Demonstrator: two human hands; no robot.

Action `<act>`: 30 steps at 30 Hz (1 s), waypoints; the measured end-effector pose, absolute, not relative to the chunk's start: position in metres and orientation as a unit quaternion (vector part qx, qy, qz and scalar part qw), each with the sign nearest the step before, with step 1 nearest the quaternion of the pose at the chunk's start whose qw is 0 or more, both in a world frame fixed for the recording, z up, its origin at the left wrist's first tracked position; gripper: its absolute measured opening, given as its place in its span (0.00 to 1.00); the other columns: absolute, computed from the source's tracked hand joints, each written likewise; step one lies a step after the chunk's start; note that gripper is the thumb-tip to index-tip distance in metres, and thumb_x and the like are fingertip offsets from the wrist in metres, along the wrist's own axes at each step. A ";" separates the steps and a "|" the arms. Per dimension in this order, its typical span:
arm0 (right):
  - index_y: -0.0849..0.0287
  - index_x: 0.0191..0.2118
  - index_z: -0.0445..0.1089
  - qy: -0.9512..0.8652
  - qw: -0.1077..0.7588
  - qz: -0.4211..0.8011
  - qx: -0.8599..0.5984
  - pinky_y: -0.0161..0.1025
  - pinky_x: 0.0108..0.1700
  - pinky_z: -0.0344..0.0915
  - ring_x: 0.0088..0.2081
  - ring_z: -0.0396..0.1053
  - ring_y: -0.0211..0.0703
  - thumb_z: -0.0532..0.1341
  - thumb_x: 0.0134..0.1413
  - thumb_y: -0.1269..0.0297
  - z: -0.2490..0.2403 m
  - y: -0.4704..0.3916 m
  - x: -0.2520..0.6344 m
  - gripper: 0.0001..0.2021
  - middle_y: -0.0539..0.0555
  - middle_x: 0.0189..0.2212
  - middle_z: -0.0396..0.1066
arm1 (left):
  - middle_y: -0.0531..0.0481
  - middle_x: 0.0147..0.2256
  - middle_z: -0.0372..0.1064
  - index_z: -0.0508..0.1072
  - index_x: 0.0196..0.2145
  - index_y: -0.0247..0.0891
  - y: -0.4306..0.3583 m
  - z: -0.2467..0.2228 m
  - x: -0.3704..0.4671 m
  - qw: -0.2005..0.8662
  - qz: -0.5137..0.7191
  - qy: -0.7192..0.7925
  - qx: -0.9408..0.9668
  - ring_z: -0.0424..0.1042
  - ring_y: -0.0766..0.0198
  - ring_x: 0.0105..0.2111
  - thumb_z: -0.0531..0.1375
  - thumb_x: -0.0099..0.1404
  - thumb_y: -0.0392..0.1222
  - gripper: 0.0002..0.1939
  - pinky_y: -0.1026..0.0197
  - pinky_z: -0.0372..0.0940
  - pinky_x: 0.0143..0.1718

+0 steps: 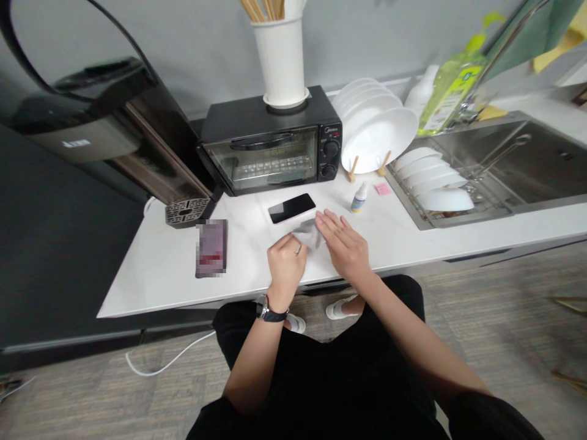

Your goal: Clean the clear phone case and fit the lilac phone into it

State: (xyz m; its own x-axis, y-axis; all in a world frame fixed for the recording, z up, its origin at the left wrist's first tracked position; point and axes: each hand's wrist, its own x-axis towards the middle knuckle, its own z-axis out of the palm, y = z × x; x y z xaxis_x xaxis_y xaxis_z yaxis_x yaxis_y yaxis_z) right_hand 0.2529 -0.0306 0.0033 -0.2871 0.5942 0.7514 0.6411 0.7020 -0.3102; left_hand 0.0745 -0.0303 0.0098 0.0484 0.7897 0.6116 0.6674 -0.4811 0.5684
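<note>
My left hand point(287, 260), with a ring and a wristwatch point(270, 310), is closed on a small light grey cloth point(308, 233) above the counter's front part. My right hand point(345, 244) has its fingers stretched out and lies flat against the cloth's right side. Just beyond the hands a smartphone point(292, 208) rests on the counter, its dark screen facing up. To the right of the phone stands a small white spray bottle point(359, 197) with a blue and yellow label. A pink paper note point(382, 189) lies beside the bottle.
A black toaster oven point(270, 150) carries a white utensil holder point(280, 61). Left are a black drink dispenser point(151, 146) and a dark, blurred-out flat item point(212, 247). Right are racked plates point(380, 137), a green soap bottle point(452, 91) and a sink point(527, 165) with bowls point(431, 174).
</note>
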 end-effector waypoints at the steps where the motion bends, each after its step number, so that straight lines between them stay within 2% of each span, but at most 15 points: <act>1: 0.43 0.80 0.46 -0.789 0.466 -0.017 -0.401 0.58 0.73 0.65 0.73 0.62 0.49 0.48 0.78 0.73 0.004 -0.031 0.253 0.32 0.53 0.72 0.65 | 0.49 0.25 0.73 0.70 0.24 0.41 -0.032 0.011 0.075 0.059 0.470 0.500 0.725 0.74 0.62 0.26 0.60 0.71 0.34 0.16 0.62 0.66 0.31; 6: 0.46 0.80 0.46 -0.782 0.468 0.005 -0.411 0.62 0.76 0.59 0.76 0.56 0.52 0.49 0.78 0.72 0.007 -0.052 0.230 0.32 0.54 0.73 0.63 | 0.49 0.25 0.75 0.73 0.27 0.41 -0.033 0.004 0.081 0.062 0.454 0.507 0.730 0.76 0.59 0.27 0.60 0.68 0.29 0.13 0.59 0.67 0.31; 9: 0.46 0.81 0.44 -0.826 0.442 -0.007 -0.350 0.56 0.77 0.59 0.75 0.58 0.47 0.49 0.78 0.72 0.005 -0.057 0.224 0.32 0.52 0.72 0.65 | 0.48 0.24 0.75 0.74 0.28 0.39 -0.030 -0.002 0.079 0.064 0.455 0.504 0.732 0.75 0.58 0.25 0.59 0.66 0.29 0.11 0.57 0.68 0.30; 12: 0.46 0.80 0.43 -0.830 0.452 -0.037 -0.326 0.52 0.76 0.61 0.74 0.60 0.45 0.51 0.78 0.74 0.002 -0.048 0.236 0.34 0.52 0.71 0.67 | 0.46 0.27 0.78 0.76 0.31 0.38 -0.030 0.000 0.076 0.054 0.459 0.487 0.741 0.78 0.57 0.28 0.60 0.67 0.30 0.09 0.57 0.70 0.32; 17: 0.44 0.80 0.45 -0.772 0.492 -0.034 -0.401 0.57 0.74 0.63 0.73 0.63 0.48 0.49 0.77 0.76 0.002 -0.037 0.249 0.34 0.55 0.70 0.68 | 0.50 0.24 0.73 0.72 0.25 0.39 -0.034 0.011 0.075 0.037 0.460 0.485 0.743 0.74 0.63 0.26 0.58 0.66 0.27 0.14 0.62 0.64 0.29; 21: 0.48 0.80 0.45 -0.763 0.497 -0.019 -0.412 0.59 0.76 0.60 0.76 0.57 0.51 0.50 0.76 0.75 0.003 -0.053 0.231 0.34 0.58 0.72 0.65 | 0.50 0.25 0.73 0.72 0.25 0.38 -0.035 0.010 0.079 0.024 0.461 0.482 0.745 0.72 0.65 0.25 0.58 0.66 0.27 0.13 0.63 0.62 0.28; 26: 0.49 0.81 0.44 -0.805 0.479 -0.043 -0.349 0.54 0.76 0.60 0.74 0.60 0.47 0.51 0.76 0.76 0.001 -0.055 0.229 0.35 0.56 0.70 0.69 | 0.51 0.24 0.72 0.71 0.24 0.38 -0.035 0.008 0.076 0.039 0.463 0.467 0.752 0.69 0.66 0.23 0.58 0.67 0.29 0.14 0.63 0.61 0.27; 30: 0.46 0.81 0.43 -0.780 0.478 -0.051 -0.401 0.56 0.75 0.63 0.73 0.62 0.47 0.50 0.76 0.77 -0.002 -0.041 0.247 0.35 0.55 0.70 0.68 | 0.52 0.22 0.69 0.69 0.22 0.39 -0.035 0.012 0.073 0.020 0.455 0.485 0.747 0.69 0.66 0.23 0.60 0.67 0.30 0.15 0.64 0.61 0.27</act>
